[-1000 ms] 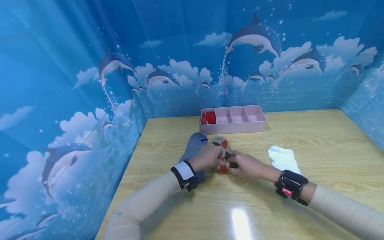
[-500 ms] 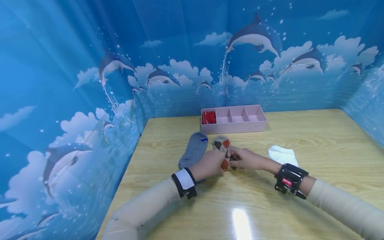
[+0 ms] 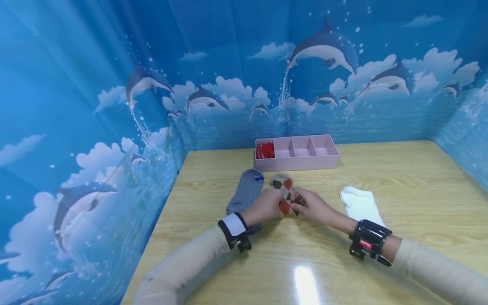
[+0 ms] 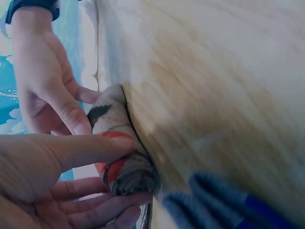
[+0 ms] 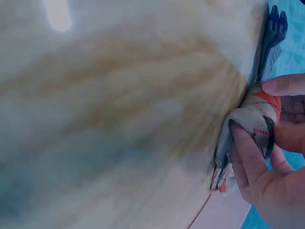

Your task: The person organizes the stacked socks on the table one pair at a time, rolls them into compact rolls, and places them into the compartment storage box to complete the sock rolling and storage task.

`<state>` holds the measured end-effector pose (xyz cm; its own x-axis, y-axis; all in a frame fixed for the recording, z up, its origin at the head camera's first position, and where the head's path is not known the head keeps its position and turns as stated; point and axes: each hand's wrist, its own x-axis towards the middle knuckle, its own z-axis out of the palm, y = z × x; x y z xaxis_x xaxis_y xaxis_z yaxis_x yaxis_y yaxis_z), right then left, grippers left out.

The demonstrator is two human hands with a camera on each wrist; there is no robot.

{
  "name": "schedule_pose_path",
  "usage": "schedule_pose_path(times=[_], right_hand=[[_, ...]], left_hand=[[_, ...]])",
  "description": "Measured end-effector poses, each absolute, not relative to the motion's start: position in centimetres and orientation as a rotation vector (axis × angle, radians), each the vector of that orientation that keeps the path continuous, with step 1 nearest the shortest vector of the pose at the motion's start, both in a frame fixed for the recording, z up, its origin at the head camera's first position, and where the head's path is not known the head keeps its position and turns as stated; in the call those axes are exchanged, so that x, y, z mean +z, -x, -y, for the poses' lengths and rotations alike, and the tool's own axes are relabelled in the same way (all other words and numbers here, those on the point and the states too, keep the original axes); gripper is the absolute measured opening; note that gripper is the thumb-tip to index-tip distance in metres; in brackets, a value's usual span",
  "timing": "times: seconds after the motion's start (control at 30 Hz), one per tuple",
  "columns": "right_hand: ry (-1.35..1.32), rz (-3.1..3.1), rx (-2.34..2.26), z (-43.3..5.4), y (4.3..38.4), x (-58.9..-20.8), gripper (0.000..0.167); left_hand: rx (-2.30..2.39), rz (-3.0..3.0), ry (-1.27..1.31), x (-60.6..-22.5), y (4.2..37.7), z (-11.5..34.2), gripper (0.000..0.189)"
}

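Note:
Between both hands is a pair of argyle socks (image 3: pixel 284 183), beige with red and dark diamonds, partly rolled up on the table. My left hand (image 3: pixel 267 205) holds the near side of the roll; in the left wrist view its thumb lies on top of the rolled sock (image 4: pixel 114 124) with fingers beneath. My right hand (image 3: pixel 314 206) pinches the other side, and the right wrist view shows fingers tucked into a fold of the sock fabric (image 5: pixel 248 117). Grey socks (image 3: pixel 245 192) lie flat just left of the roll, partly hidden by my left hand.
Behind the hands stands a pink divided box (image 3: pixel 301 163), with red folded fabric (image 3: pixel 265 150) in its leftmost compartment. White socks (image 3: pixel 360 204) lie to the right, partly behind the right forearm. A dolphin-print curtain (image 3: pixel 228 51) borders the wooden table (image 3: pixel 259 271).
Both hands have shifted slightly on the argyle socks. The right fingers have moved a little upward, and the near end of the bundle has drawn in, looking shorter.

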<state>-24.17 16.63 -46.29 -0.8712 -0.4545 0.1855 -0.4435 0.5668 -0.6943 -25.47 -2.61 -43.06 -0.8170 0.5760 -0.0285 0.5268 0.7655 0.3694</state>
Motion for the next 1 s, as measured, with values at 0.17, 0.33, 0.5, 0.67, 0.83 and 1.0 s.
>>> schedule_pose_path(times=[0.17,0.33,0.5,0.67,0.83,1.0], right_hand=[[0.843,-2.817,-1.304,-16.9,23.4,-46.8,0.02],[0.818,-2.839,-1.301,-17.1,22.7,-47.3,0.036],[0.792,-2.864,-1.222,-17.4,22.6,-47.5,0.044],[0.82,-2.913,-1.041,-17.8,23.0,-47.3,0.04],[0.968,-2.978,-0.823,-17.9,23.5,-46.8,0.03],[1.117,-2.949,-0.696,-17.5,24.0,-46.1,0.019]], left_hand=[[0.585,-2.847,-0.824,-43.4,25.1,2.2,0.023],[0.63,-2.877,-0.811,-43.6,24.8,1.9,0.025],[0.669,-2.842,-0.805,-43.6,24.6,1.7,0.024],[0.655,-2.807,-0.804,-43.5,25.0,1.5,0.014],[0.632,-2.805,-0.798,-43.3,25.3,1.5,0.014],[0.601,-2.817,-0.813,-43.3,25.0,1.7,0.019]])
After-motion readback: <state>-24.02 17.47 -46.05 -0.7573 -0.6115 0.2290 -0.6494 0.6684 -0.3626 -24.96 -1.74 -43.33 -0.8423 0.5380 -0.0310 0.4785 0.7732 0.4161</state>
